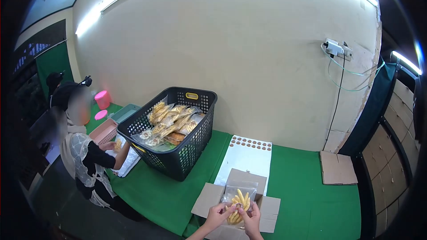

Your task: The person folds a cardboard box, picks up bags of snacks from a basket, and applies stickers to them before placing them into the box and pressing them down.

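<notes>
Just above an open cardboard box (208,199), I hold a clear plastic bag (240,188) of yellow stick-shaped snacks. My left hand (218,215) is closed on its left side, and my right hand (251,218) grips its right side. A small round brown sticker (239,206) shows on the bag's front between my thumbs. Beyond the box, a white sheet (247,160) bears rows of similar round stickers (251,143) near its far edge. The inside of the box is mostly hidden by the bag and my hands.
A tall black basket (195,142) full of bagged snacks (175,120) stands left of the box on the green-covered table (307,186). Further left, a co-worker (84,151) handles a small bag beside a pink basket (104,132). Flat cardboard (339,168) leans at the right; cables (341,84) hang there.
</notes>
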### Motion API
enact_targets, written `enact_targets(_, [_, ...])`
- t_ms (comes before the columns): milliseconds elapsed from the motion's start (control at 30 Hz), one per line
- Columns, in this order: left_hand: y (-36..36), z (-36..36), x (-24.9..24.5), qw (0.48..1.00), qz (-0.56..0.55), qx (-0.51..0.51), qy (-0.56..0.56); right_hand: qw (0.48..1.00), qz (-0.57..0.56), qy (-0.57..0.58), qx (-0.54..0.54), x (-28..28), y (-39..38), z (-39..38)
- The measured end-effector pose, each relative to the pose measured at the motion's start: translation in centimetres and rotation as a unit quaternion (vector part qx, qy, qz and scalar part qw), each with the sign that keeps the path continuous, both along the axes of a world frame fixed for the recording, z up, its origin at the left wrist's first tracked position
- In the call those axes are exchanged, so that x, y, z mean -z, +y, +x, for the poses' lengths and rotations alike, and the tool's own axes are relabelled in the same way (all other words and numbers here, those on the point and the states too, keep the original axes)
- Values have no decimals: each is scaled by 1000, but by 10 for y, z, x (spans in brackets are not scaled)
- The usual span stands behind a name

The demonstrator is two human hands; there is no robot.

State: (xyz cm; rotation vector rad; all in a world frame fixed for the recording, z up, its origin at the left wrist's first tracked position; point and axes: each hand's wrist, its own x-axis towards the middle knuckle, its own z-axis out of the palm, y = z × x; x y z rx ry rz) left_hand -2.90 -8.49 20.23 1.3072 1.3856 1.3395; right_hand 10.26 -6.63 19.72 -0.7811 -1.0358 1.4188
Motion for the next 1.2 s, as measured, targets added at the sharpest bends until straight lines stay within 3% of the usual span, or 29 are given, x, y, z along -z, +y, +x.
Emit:
enact_targets(200, [3, 5, 14, 997, -25, 49, -63, 1000, -13, -3, -6, 2, 4, 20])
enact_targets(400, [10, 8, 2, 995, -59, 78, 23, 1000, -15, -9, -17, -4, 11, 28])
enact_targets(467, [16, 10, 18, 996, -40, 85, -3, 1000, 0, -6, -12, 1, 12, 28])
enact_targets(567, [17, 11, 9, 994, -46, 91, 30, 991, -89, -64, -72, -2, 16, 36])
enact_targets(700, [23, 10, 1, 990, -40, 110, 81, 995, -52, -79, -31, 2, 23, 35])
enact_targets(1067, [33, 1, 26, 977, -61, 202, -34, 996, -61, -62, -2, 2, 19, 35])
enact_targets(1200, [32, 7, -3, 976, -26, 192, -95, 994, -28, -96, -52, 8, 20, 38])
